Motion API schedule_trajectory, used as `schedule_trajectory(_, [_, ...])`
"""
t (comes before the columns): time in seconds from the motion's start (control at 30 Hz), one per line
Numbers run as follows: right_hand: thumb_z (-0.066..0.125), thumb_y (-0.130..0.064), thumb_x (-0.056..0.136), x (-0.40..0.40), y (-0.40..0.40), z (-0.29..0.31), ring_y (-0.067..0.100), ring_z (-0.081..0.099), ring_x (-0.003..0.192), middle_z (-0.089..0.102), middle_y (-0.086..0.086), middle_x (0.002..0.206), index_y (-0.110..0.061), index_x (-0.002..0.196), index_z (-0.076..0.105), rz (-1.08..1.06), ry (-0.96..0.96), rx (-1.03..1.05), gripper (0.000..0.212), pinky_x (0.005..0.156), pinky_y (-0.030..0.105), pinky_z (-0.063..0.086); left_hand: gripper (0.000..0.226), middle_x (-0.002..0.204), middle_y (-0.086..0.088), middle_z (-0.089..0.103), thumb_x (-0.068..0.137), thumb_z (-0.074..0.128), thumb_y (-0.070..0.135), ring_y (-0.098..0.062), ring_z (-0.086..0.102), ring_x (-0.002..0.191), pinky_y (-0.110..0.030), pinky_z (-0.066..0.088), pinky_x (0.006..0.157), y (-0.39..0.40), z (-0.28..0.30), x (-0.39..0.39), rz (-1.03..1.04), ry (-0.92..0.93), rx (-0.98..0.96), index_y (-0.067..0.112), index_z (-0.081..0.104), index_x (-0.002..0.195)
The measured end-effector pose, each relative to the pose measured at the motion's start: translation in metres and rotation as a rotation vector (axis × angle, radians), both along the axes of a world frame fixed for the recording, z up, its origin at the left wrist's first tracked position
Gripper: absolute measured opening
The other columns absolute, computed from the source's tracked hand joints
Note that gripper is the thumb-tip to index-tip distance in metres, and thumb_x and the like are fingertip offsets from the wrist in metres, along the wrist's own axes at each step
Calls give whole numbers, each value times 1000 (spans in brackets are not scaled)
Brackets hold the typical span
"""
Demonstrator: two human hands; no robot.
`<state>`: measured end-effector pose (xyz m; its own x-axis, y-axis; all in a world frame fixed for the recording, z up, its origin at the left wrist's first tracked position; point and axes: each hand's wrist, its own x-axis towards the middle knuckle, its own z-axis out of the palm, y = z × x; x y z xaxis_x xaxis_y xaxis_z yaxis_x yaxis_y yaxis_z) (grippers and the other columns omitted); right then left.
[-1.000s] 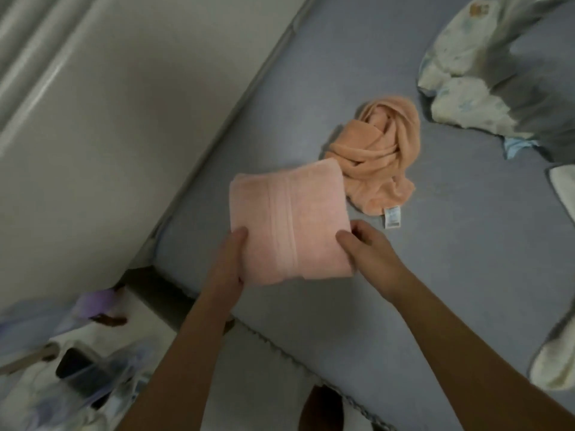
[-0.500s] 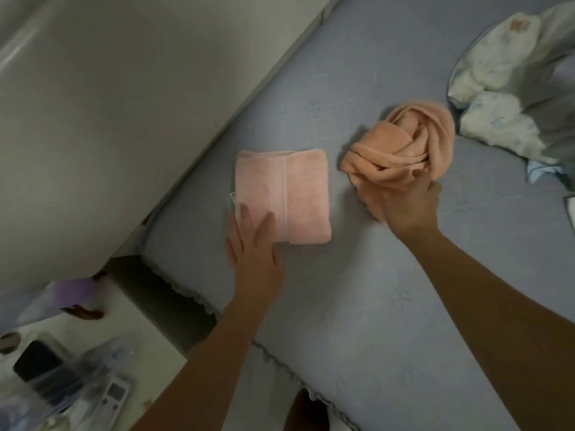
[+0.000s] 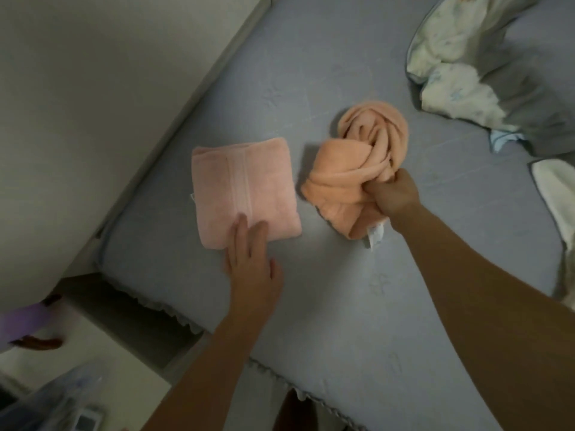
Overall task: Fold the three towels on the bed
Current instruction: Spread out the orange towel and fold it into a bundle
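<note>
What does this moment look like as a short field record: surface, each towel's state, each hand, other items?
surface: bed with grey-blue sheet
pink towel: folded into a neat rectangle, lying flat near the bed's wall side
orange towel: unfolded, twisted in a bunch, white tag showing at its near end
left hand: open, fingertips resting on the pink towel's near edge
right hand: closed on the orange towel
other: rumpled white and grey bedding at the far right
third towel: cannot tell
</note>
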<state>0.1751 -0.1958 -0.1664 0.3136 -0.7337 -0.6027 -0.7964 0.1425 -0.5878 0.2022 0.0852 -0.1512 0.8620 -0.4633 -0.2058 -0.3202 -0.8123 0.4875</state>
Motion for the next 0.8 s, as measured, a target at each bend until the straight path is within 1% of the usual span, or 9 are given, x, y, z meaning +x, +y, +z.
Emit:
schedule_trajectory(0.1, [60,-29,65,-59,15,27,27,58,84,61,5,88,-18,100,54,182,60,-146,37,70,31,40,62,155,-18,32,77,58,1,-34,29,144,-43,26,116,-31,12,-24,-95,44,-266,6,48,138])
schedule_trajectory(0.2, [54,-19,74,-120,16,48,31,63,86,69,8,89,-22,99,58,320,60,-263,26,70,33,44,58,155,-11,36,90,56,12,-22,36,142,-33,30,116,-70,16,-46,-45,397,-416,11,38,145])
schedule_trajectory(0.3, [50,-27,73,-158,18,69,5,63,80,67,-8,86,-26,104,59,247,-79,-246,33,72,23,44,62,144,-3,52,93,62,26,-14,58,117,-29,52,88,-105,17,-68,152,962,-469,24,32,147])
schedule_trajectory(0.37, [55,-34,77,-173,22,76,-5,60,82,63,-17,91,-28,111,58,143,-139,-145,35,70,13,43,55,132,2,60,92,61,38,-13,63,101,-26,51,68,-115,13,-84,189,1133,-368,32,38,142])
schedule_trajectory(0.53, [51,-39,95,-211,33,79,13,66,91,70,-11,93,-34,90,67,26,-134,67,17,76,32,51,42,78,20,67,88,71,21,8,59,58,-12,45,49,-102,15,-122,44,1080,-435,18,54,126])
schedule_trajectory(0.6, [56,-41,91,-229,39,84,7,65,86,69,-17,89,-37,89,67,126,-120,39,12,70,26,48,53,106,13,69,79,76,11,5,66,89,-12,51,69,-92,26,-136,-104,1039,-506,12,57,128])
schedule_trajectory(0.67, [63,-41,86,-249,43,96,-3,61,83,65,-27,87,-45,92,64,324,-97,0,7,68,18,43,56,125,4,60,71,75,31,-11,59,116,-21,49,91,-82,36,-152,-210,914,-388,25,62,126])
schedule_trajectory(0.73, [65,-35,86,-273,45,110,1,61,84,66,-25,89,-48,99,65,529,-58,-117,19,74,23,46,59,132,6,47,67,55,58,-21,44,125,-36,37,108,-69,42,-164,-338,651,-7,39,62,123])
schedule_trajectory(0.8, [61,-24,82,-290,40,120,15,61,93,67,-9,96,-41,104,69,595,-9,-339,29,89,39,42,63,129,6,51,63,44,64,-20,46,117,-40,39,105,-53,47,-173,-419,589,123,35,67,114])
